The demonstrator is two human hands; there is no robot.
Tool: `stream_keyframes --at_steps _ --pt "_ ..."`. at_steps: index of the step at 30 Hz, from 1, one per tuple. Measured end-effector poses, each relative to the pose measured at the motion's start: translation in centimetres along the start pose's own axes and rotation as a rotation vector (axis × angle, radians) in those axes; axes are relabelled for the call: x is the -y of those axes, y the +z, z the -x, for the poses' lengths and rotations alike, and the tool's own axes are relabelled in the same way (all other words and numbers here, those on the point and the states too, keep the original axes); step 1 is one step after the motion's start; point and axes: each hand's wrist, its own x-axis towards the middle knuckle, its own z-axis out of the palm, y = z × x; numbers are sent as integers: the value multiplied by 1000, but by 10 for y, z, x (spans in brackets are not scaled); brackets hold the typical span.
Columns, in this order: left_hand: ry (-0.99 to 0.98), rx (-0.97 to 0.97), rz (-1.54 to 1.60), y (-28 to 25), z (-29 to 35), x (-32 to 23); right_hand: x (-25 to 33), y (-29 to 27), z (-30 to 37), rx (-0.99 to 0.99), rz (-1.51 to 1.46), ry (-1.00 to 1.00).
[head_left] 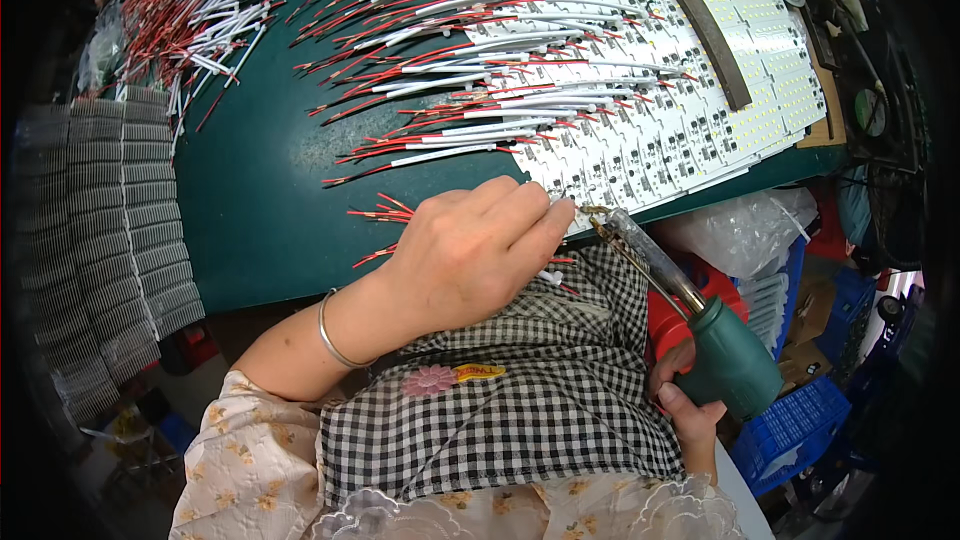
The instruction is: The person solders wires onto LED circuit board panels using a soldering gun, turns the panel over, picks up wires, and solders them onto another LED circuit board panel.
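Note:
My left hand [475, 250] is closed over the near edge of a white circuit board sheet [640, 155], its thumb and forefinger pinched together. Red wires [382, 212] with bare ends stick out from beneath that hand on the left, and a short white sleeved bit shows below the fingers. What exactly sits between the fingertips is hidden. My right hand [690, 410] grips the green handle of a soldering gun [730, 355]. Its bent tip meets the board right beside my left fingertips. Rows of red and white wires [450, 70] lie across the board's left side.
A dark metal bar [700, 20] lies across the boards. A heap of red and white wires [205, 10] is at the far left, above stacked grey ridged parts [110, 230]. Below the right table edge are a plastic bag [745, 230] and a blue crate [795, 430].

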Motion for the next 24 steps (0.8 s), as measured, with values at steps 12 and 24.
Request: stream_keyframes --at_steps 12,24 --pt "0 0 2 1 -1 0 13 17 -12 -223 -94 -100" --pt "12 36 -9 -5 -4 1 17 11 -19 -186 -184 -159"
